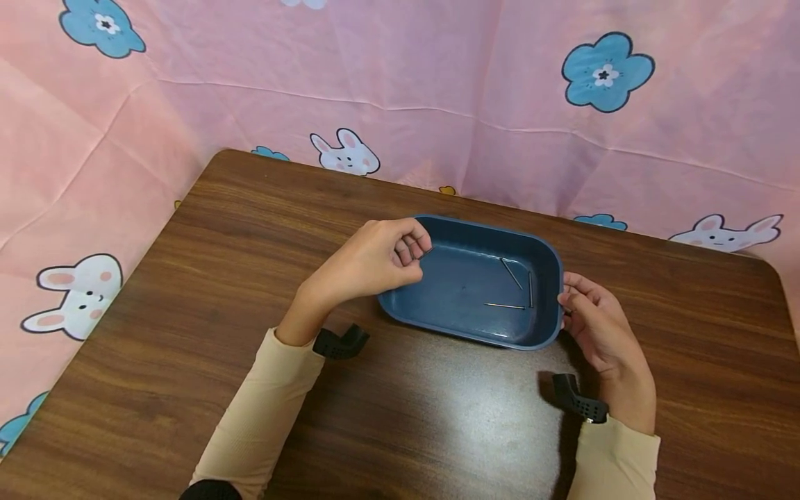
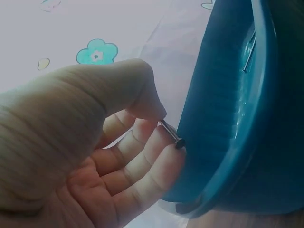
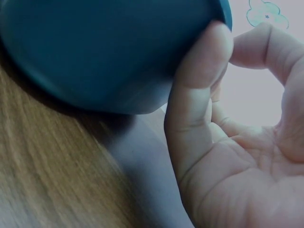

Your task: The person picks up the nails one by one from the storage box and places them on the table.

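My left hand [image 1: 369, 260] hovers over the left end of a blue plastic tray [image 1: 450, 326]. Between its thumb and fingertip it pinches a small metal nail [image 2: 172, 133], whose flat head points away from the thumb. In the head view only a dark bit of that nail shows. Three thin nails lie on the tray floor toward the right end, one of them a slanted nail [image 1: 511, 273]. At the tray's right end my right hand [image 1: 596, 323] holds the rim with its fingertips. The right wrist view shows the tray's outer wall [image 3: 109, 52] against that hand.
The tray is over a brown wood-grain table [image 1: 262, 229]. Behind the table hangs a pink cloth [image 1: 406, 62] printed with rabbits and blue flowers. Black wrist mounts [image 1: 340, 342] are worn at both sleeve cuffs.
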{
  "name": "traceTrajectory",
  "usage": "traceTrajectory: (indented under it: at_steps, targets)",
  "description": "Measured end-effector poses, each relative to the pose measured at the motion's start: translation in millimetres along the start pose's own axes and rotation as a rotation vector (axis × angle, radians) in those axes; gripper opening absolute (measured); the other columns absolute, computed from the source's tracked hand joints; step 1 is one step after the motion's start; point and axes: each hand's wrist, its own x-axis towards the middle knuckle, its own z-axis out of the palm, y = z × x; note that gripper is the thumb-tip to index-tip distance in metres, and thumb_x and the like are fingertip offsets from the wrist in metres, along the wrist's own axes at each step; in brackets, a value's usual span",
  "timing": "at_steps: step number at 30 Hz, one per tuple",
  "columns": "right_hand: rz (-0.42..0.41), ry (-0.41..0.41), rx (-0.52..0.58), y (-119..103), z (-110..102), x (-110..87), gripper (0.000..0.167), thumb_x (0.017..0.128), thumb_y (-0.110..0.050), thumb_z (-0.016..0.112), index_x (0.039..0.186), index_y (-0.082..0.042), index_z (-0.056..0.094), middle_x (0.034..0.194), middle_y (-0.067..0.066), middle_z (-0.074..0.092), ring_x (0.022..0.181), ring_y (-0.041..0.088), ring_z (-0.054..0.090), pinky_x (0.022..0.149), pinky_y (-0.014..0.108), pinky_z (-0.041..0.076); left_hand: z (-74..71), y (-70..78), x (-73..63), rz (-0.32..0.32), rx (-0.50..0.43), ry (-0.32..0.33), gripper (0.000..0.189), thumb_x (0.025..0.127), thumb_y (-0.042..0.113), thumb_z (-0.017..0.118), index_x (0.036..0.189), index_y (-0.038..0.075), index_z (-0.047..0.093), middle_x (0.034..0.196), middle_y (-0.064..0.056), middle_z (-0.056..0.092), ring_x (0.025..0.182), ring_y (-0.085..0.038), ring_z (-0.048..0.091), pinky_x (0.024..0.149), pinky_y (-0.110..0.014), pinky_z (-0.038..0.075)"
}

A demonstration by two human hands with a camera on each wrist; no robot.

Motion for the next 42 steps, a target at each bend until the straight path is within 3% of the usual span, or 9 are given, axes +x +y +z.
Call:
traceTrajectory:
  at_steps: [11,28,35,42]
  targets:
    - [-0.010,-0.006,0.009,-1,1,0.3,0.027,0.105,0.004,0.044,0.110,-0.011,0.065,0.085,-0.006,0.068,0.071,0.006,0.063,0.059,0.020,0.053,0.3,-1.3,1.3,-0.006,-0.035,0.033,0.020,0.087,0.007,0.071,0.107,0.006,0.072,0.091,-0.003,0.073,0.082,-0.017,0.067,0.079,-0.031,0.060]
    - [-0.025,-0.019,0.019,0,0,0.6,0.026,0.106,0.004,0.044,0.110,-0.010,0.065,0.086,-0.005,0.069,0.070,0.007,0.064,0.060,0.019,0.055,-4.9,-1.9,-1.5,-0.049,-0.065,0.011,0.019,0.090,0.009,0.072,0.109,0.008,0.077,0.098,-0.002,0.077,0.085,-0.016,0.070,0.082,-0.031,0.062]
    - [-0.030,-0.024,0.019,0,0,1.2,0.026,0.105,0.004,0.044,0.111,-0.010,0.065,0.087,-0.005,0.069,0.070,0.006,0.064,0.059,0.019,0.055,-7.8,-2.7,-2.8,-0.052,-0.074,0.023,0.018,0.092,0.008,0.073,0.110,0.010,0.076,0.103,-0.009,0.079,0.085,-0.016,0.072,0.082,-0.032,0.062]
    - [-0.017,-0.010,0.010,1,-1,0.8,0.025,0.105,0.004,0.044,0.110,-0.010,0.065,0.085,-0.005,0.068,0.069,0.006,0.063,0.059,0.019,0.055,-10.1,-3.3,-3.7,-0.053,-0.058,0.025,0.018,0.094,0.009,0.073,0.111,0.011,0.076,0.102,-0.005,0.079,0.086,-0.016,0.073,0.082,-0.032,0.063]
